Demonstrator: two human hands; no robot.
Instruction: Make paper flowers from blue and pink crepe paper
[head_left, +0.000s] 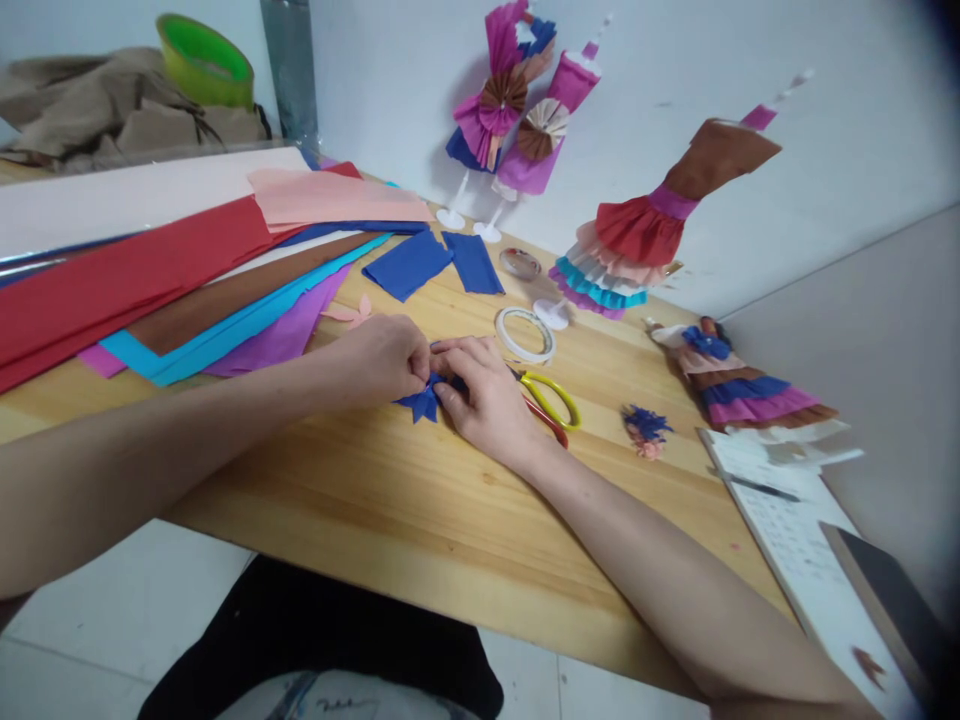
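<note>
A small dark-blue crepe-paper piece with pointed, petal-like tips [424, 403] lies low over the wooden table, between my two hands. My left hand [386, 358] is closed in a pinch at its upper edge. Thumb and curled fingers of my right hand [484, 395] press on its right side; the middle of the piece is partly hidden. Beside my right hand lie scissors or pliers with yellow and red handles [551, 400], their head partly covered. A pink petal-shaped cutout [352, 313] rests just behind my left hand.
Crepe-paper sheets [187, 250] are piled at left. Blue strips [409, 264], a tape roll [525, 335] and a clear tape roll [520, 263] lie ahead. Dressed stands [652, 220], a doll [735, 380], fringed paper pieces [645, 430] and a notebook [787, 530] are to the right.
</note>
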